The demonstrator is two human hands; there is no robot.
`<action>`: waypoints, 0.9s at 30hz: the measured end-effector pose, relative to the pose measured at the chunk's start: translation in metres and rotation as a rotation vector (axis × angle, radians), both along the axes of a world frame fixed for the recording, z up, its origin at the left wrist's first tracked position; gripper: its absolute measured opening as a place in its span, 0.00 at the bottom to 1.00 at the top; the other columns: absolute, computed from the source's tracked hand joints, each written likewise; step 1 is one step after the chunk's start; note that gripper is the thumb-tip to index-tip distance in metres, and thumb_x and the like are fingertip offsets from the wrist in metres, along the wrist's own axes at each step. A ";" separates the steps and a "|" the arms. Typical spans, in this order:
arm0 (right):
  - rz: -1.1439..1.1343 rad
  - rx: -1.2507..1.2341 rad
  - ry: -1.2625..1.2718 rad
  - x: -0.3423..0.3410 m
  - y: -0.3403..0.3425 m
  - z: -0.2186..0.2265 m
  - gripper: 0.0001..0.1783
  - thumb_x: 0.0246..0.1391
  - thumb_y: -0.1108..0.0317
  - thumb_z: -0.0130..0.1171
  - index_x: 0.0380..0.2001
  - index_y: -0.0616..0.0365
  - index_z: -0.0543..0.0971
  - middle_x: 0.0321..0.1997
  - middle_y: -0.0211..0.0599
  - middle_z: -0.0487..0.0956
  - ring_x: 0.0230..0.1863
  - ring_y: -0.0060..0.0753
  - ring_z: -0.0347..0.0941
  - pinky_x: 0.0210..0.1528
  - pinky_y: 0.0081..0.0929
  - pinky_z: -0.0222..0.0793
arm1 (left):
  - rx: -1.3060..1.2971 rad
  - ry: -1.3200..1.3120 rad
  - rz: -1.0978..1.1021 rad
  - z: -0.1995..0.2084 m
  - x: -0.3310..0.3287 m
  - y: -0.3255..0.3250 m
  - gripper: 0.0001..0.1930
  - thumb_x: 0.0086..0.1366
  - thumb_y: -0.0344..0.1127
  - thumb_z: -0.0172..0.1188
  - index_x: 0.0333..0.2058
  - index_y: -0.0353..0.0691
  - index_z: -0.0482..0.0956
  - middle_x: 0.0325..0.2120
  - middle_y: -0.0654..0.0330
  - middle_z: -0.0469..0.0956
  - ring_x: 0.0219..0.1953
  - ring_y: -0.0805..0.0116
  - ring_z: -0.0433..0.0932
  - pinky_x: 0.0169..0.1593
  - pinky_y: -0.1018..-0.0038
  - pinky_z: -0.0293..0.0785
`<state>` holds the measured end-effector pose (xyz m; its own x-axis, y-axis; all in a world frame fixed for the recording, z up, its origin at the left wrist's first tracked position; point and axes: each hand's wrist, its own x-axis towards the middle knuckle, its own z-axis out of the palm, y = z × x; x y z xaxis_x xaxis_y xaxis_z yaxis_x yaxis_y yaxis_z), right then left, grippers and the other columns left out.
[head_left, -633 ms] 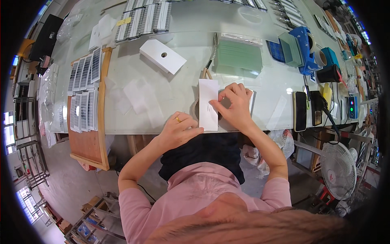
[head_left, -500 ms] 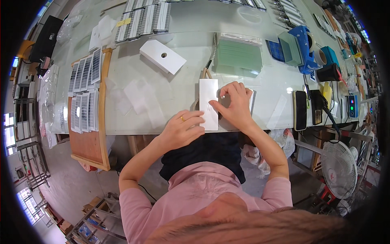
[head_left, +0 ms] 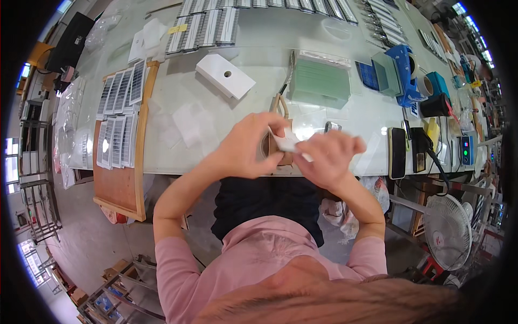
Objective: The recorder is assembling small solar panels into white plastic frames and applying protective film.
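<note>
Over the table's front edge, a small white rectangular piece point(head_left: 287, 141) is tilted up between my hands, partly hidden by the fingers and blurred. My left hand point(head_left: 245, 144) curves around its left side, fingertips at its upper edge, thumb held lower. At the piece's right end my right hand point(head_left: 329, 156) pinches it, its fingers smeared by motion. Beneath lies a brown block or board point(head_left: 284, 160), mostly covered by the hands. Behind it stand the looped tan handles of a tool point(head_left: 281, 103). A small dark-edged piece point(head_left: 333, 127) lies beyond my right hand.
A white box with a round hole point(head_left: 225, 75) lies behind, left of a stack of greenish glass plates point(head_left: 321, 81). A wooden tray point(head_left: 120, 186) with gridded panels point(head_left: 116, 141) overhangs the left edge. On the right are a phone point(head_left: 397, 154), a blue tape dispenser point(head_left: 406, 75) and a fan point(head_left: 448, 232).
The white piece lay flat on the table and is now lifted and tilted between the fingers. Both hands have come around it, my left one moving up and inward.
</note>
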<state>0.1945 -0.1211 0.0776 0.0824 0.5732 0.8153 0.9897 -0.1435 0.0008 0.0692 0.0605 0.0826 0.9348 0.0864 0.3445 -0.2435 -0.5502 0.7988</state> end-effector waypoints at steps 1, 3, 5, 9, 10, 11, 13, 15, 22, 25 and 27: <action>0.004 -0.032 0.232 0.002 0.002 0.011 0.14 0.36 0.61 0.71 0.28 0.45 0.76 0.36 0.21 0.73 0.40 0.29 0.67 0.46 0.36 0.46 | -0.240 0.157 0.000 0.008 0.003 0.003 0.26 0.50 0.30 0.65 0.50 0.40 0.68 0.37 0.56 0.78 0.40 0.64 0.77 0.53 0.65 0.71; 0.019 -0.120 0.660 0.010 0.002 0.012 0.17 0.41 0.58 0.72 0.29 0.54 0.75 0.35 0.27 0.71 0.41 0.33 0.65 0.48 0.37 0.47 | -0.272 0.176 -0.010 0.003 0.003 0.010 0.24 0.56 0.36 0.66 0.49 0.38 0.67 0.28 0.56 0.78 0.31 0.66 0.78 0.39 0.71 0.73; -0.017 -0.200 0.780 0.016 0.001 -0.009 0.18 0.42 0.57 0.71 0.30 0.54 0.75 0.35 0.28 0.71 0.41 0.34 0.66 0.48 0.37 0.48 | -0.505 0.613 0.059 -0.008 0.001 0.015 0.24 0.59 0.41 0.67 0.49 0.37 0.68 0.22 0.58 0.79 0.25 0.69 0.77 0.34 0.73 0.73; -0.113 -0.396 0.887 0.016 -0.003 -0.040 0.18 0.45 0.54 0.70 0.30 0.56 0.76 0.35 0.30 0.72 0.42 0.36 0.68 0.48 0.38 0.49 | -0.439 0.812 0.137 -0.021 -0.001 0.014 0.26 0.58 0.44 0.69 0.48 0.35 0.69 0.21 0.57 0.81 0.24 0.69 0.79 0.31 0.72 0.72; -0.147 -0.433 0.864 0.017 -0.002 -0.046 0.18 0.45 0.54 0.70 0.30 0.56 0.77 0.35 0.31 0.73 0.42 0.36 0.68 0.48 0.38 0.49 | -0.443 0.817 0.136 -0.023 -0.001 0.012 0.26 0.58 0.44 0.69 0.48 0.35 0.69 0.21 0.57 0.81 0.24 0.69 0.79 0.31 0.72 0.72; -0.149 -0.437 0.867 0.018 -0.002 -0.051 0.18 0.45 0.54 0.70 0.30 0.56 0.77 0.35 0.31 0.73 0.42 0.36 0.68 0.48 0.38 0.49 | -0.346 0.797 0.183 -0.024 -0.002 0.010 0.26 0.57 0.45 0.70 0.47 0.35 0.69 0.20 0.57 0.80 0.24 0.68 0.79 0.31 0.72 0.72; -0.121 -0.423 0.899 0.020 0.000 -0.058 0.19 0.45 0.53 0.70 0.30 0.56 0.79 0.36 0.31 0.74 0.43 0.37 0.68 0.48 0.39 0.50 | -0.250 0.779 0.227 -0.028 -0.005 0.008 0.26 0.57 0.45 0.70 0.45 0.35 0.70 0.20 0.57 0.80 0.24 0.67 0.79 0.31 0.71 0.72; -0.133 -0.443 0.899 0.021 0.000 -0.057 0.20 0.45 0.52 0.70 0.30 0.57 0.79 0.36 0.31 0.74 0.44 0.38 0.68 0.48 0.39 0.49 | -0.236 0.760 0.242 -0.032 -0.009 0.011 0.26 0.55 0.46 0.71 0.42 0.35 0.71 0.21 0.57 0.80 0.24 0.65 0.79 0.32 0.71 0.73; 0.151 -0.381 1.350 0.022 -0.003 -0.038 0.13 0.49 0.63 0.70 0.30 0.60 0.79 0.29 0.33 0.79 0.33 0.26 0.75 0.39 0.27 0.65 | -0.360 0.676 0.239 -0.045 -0.031 -0.001 0.21 0.59 0.42 0.69 0.41 0.34 0.71 0.26 0.55 0.80 0.29 0.66 0.80 0.35 0.70 0.75; 0.307 -0.350 1.525 0.011 0.001 -0.022 0.12 0.50 0.66 0.70 0.29 0.61 0.78 0.25 0.31 0.79 0.27 0.20 0.73 0.31 0.21 0.67 | -0.325 0.376 0.235 -0.037 -0.031 -0.003 0.22 0.62 0.39 0.66 0.50 0.32 0.71 0.39 0.53 0.81 0.42 0.65 0.81 0.47 0.71 0.75; 0.346 -0.423 1.510 0.009 0.007 0.001 0.13 0.50 0.65 0.71 0.30 0.62 0.79 0.25 0.27 0.79 0.28 0.17 0.72 0.33 0.21 0.67 | -0.920 0.355 -0.162 -0.036 -0.024 0.003 0.29 0.65 0.40 0.62 0.61 0.33 0.67 0.54 0.52 0.75 0.54 0.63 0.76 0.59 0.69 0.69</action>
<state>0.2035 -0.1141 0.0788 0.4510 0.8866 -0.1027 0.1044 -0.1666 -0.9805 0.0451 0.0634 0.0468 0.9947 0.0417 -0.0935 0.0741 0.3376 0.9384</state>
